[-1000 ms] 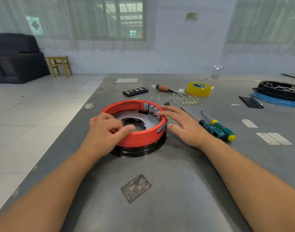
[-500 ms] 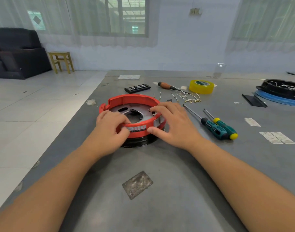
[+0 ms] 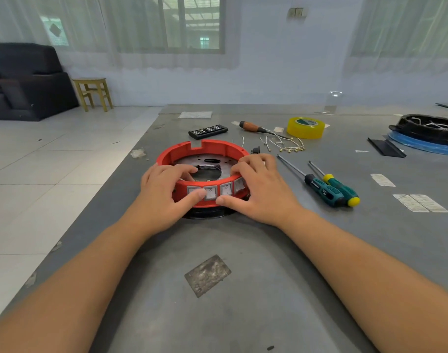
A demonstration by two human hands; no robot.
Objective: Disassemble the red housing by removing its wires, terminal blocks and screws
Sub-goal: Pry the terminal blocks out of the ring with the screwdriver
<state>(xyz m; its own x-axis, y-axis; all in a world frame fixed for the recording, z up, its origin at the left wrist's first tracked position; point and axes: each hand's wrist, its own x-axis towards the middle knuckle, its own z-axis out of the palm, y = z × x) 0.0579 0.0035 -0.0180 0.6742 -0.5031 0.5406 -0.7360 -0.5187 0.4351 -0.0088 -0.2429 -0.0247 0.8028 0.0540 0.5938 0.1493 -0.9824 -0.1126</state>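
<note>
The round red housing [image 3: 205,149] sits on a black base in the middle of the grey table, a metal plate with a hole inside it. A row of grey rocker switches [image 3: 219,191] faces me on its near wall. My left hand [image 3: 164,197] grips the near-left rim, fingers curled inside and thumb pressing a switch. On the near-right rim my right hand [image 3: 258,189] holds on the same way, thumb under the switches. Several loose white wires with terminals [image 3: 284,146] lie behind the housing.
Two green-handled screwdrivers [image 3: 330,187] lie right of my right hand. Further back are an orange-handled screwdriver [image 3: 251,127], a yellow tape roll [image 3: 305,127], a black bit case [image 3: 208,131] and a black and blue housing [image 3: 426,135]. The table's left edge drops to a tiled floor.
Both hands have turned the red housing, so the row of switches now faces me. My fingers have shifted along the near rim.
</note>
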